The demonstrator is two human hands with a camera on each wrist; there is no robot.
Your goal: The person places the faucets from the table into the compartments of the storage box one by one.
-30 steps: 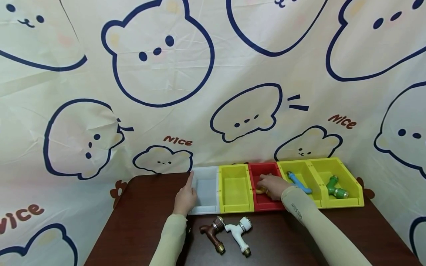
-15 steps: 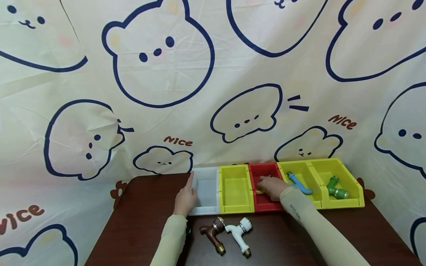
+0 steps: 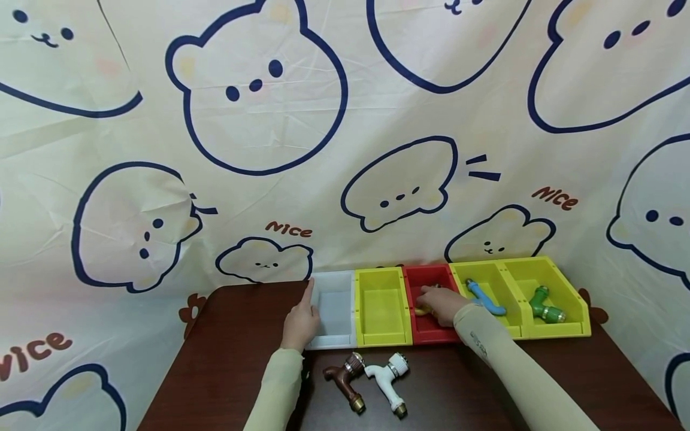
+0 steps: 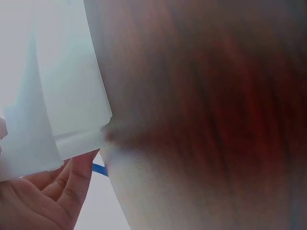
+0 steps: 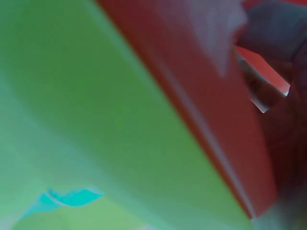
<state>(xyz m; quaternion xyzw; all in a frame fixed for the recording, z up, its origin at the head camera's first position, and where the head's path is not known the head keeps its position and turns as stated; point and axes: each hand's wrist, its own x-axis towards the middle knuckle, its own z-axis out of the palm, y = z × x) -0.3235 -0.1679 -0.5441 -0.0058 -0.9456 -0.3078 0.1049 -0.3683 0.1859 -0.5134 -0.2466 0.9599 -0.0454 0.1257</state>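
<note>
In the head view, my right hand (image 3: 442,304) reaches down into the red bin (image 3: 435,334), fingers curled round a yellow tap (image 3: 422,311) that they mostly hide. The right wrist view has its fingers (image 5: 273,33) past the red wall. At the row's left end, my left hand (image 3: 300,324) rests against the white bin (image 3: 333,341), index finger straight along its side edge. Fingers (image 4: 74,184) also show below that bin's pale wall in the left wrist view. A brown tap (image 3: 344,380) and a white tap (image 3: 387,377) lie on the table before the bins.
A blue tap (image 3: 485,297) lies in the yellow bin right of the red one. The yellow bin at the right end holds a green tap (image 3: 544,305). Another yellow bin (image 3: 383,340) stands between white and red. Behind the dark table (image 3: 226,359) hangs a patterned cloth (image 3: 399,120).
The right wrist has shifted very slightly to the left, its hand staying in the red bin. The left hand, the bins and the other taps have kept their places.
</note>
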